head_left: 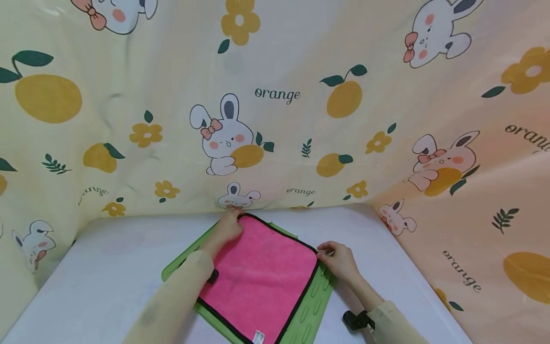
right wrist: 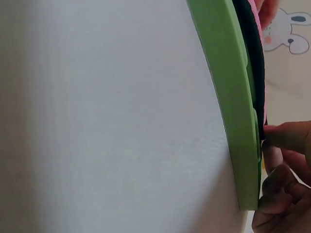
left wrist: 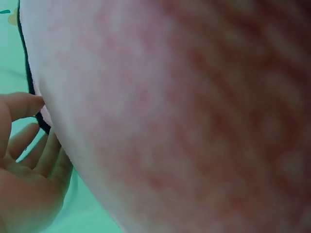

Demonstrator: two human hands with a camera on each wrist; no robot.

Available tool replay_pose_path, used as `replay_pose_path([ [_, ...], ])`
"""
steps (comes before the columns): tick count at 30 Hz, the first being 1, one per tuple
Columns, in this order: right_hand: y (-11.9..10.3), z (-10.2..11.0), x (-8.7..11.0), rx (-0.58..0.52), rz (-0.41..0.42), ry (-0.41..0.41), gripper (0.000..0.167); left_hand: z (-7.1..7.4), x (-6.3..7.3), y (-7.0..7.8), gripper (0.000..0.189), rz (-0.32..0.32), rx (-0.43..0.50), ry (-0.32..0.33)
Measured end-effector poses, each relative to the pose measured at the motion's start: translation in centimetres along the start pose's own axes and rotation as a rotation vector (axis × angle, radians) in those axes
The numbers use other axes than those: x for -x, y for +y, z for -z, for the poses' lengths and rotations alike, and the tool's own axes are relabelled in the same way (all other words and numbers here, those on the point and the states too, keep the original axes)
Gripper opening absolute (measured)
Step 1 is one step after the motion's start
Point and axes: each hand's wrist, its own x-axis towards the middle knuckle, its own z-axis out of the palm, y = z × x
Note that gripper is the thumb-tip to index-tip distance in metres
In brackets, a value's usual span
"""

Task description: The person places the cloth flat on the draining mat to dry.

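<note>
A pink cloth with black edging and a white label lies over a green board marked with ovals. My left hand holds the cloth's far corner; in the left wrist view that hand pinches the black edge between thumb and finger. At the right corner, my right hand pinches the edging between thumb and fingers. From the right wrist view, the board's thick green side shows beneath the cloth, with the right hand beside its end. The cloth hides the board's middle.
The board stands on a white table. Behind and to the right hangs a cream sheet printed with rabbits and oranges. Black wrist devices sit at both sleeves.
</note>
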Motion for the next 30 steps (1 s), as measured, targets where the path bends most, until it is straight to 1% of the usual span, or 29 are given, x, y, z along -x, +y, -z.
replay_pose_path([
  [4,0.0,0.0,-0.1,0.012,0.006,-0.014,0.010,0.2,0.3,0.4,0.043,-0.039,-0.155,-0.046],
  [7,0.1,0.0,-0.1,0.018,0.003,-0.032,0.009,0.2,0.3,0.3,0.041,-0.060,-0.229,-0.057],
  [10,0.1,0.0,-0.1,0.026,0.007,-0.041,0.009,-0.1,0.1,-0.2,0.043,-0.062,-0.244,-0.062],
  [14,0.0,0.1,-0.1,0.029,0.026,-0.045,0.009,-0.4,0.1,-0.9,0.044,-0.066,-0.231,-0.060],
  [18,-0.4,0.1,0.3,0.023,0.031,-0.064,0.012,0.2,0.6,-0.6,0.043,-0.079,-0.202,-0.062],
  [21,-1.0,0.0,1.3,0.016,0.047,-0.083,0.014,1.1,1.4,-0.2,0.042,-0.110,-0.187,-0.086],
  [24,-1.8,-0.2,2.7,0.020,0.122,-0.121,0.014,2.0,2.5,0.0,0.043,-0.141,-0.211,-0.123],
  [27,-2.8,-0.4,4.1,0.035,0.224,-0.197,0.016,2.9,3.6,-0.1,0.046,-0.140,-0.268,-0.162],
  [30,-3.7,-0.8,5.4,0.063,0.335,-0.284,0.017,3.4,4.9,-0.7,0.047,-0.137,-0.320,-0.187],
])
